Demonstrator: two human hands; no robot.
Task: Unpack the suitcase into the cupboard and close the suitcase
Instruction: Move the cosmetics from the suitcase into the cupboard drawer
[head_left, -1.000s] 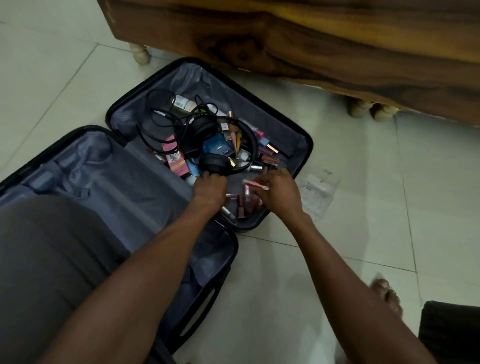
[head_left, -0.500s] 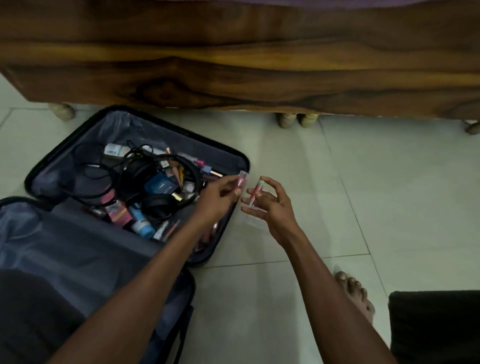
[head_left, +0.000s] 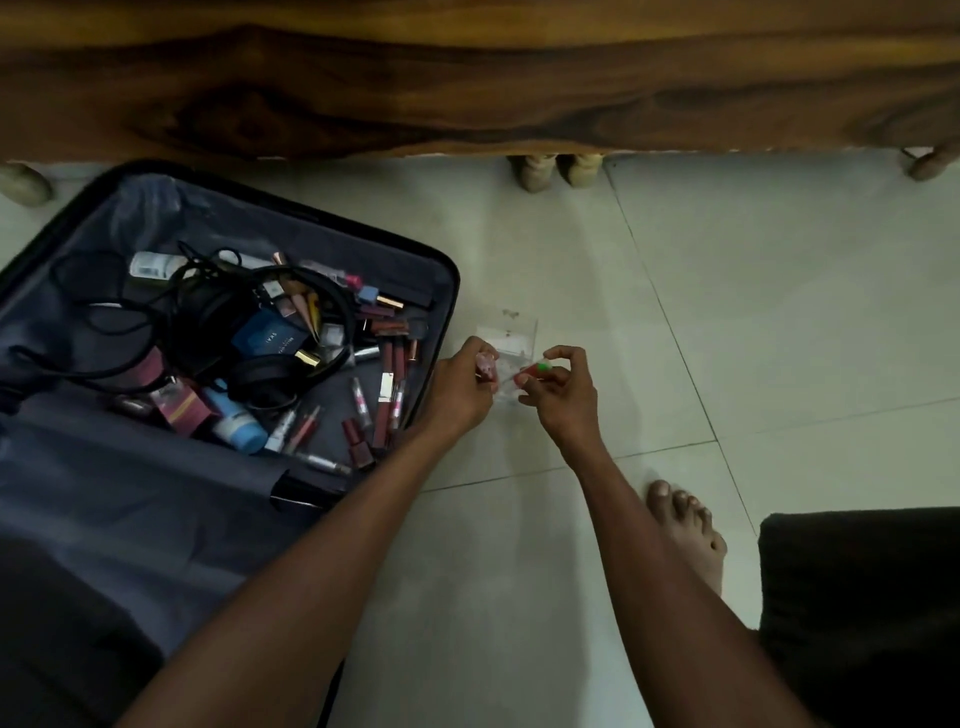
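The black suitcase (head_left: 450, 291) lies open on the floor at the left, grey-lined. Its far half holds black headphones (head_left: 260, 338), cables, a blue box, a blue-capped bottle (head_left: 236, 423) and several lipstick tubes (head_left: 387, 395). My left hand (head_left: 460, 389) is just right of the suitcase rim and pinches a small pink tube (head_left: 487, 365). Close beside it, my right hand (head_left: 563, 395) holds a red tube with a green tip (head_left: 535, 369). Both hands hover over a clear plastic case (head_left: 511, 332) lying on the tiles.
A dark wooden furniture front (head_left: 467, 88) on short pale feet (head_left: 556, 171) spans the top. My bare foot (head_left: 685, 530) rests on the tiles at lower right, next to a black object (head_left: 857, 613). Pale floor tiles stretch to the right.
Both hands lifted out of the suitcase, each with a tube, and moved right over the clear plastic case. My view has swung right and closer to the wooden front.
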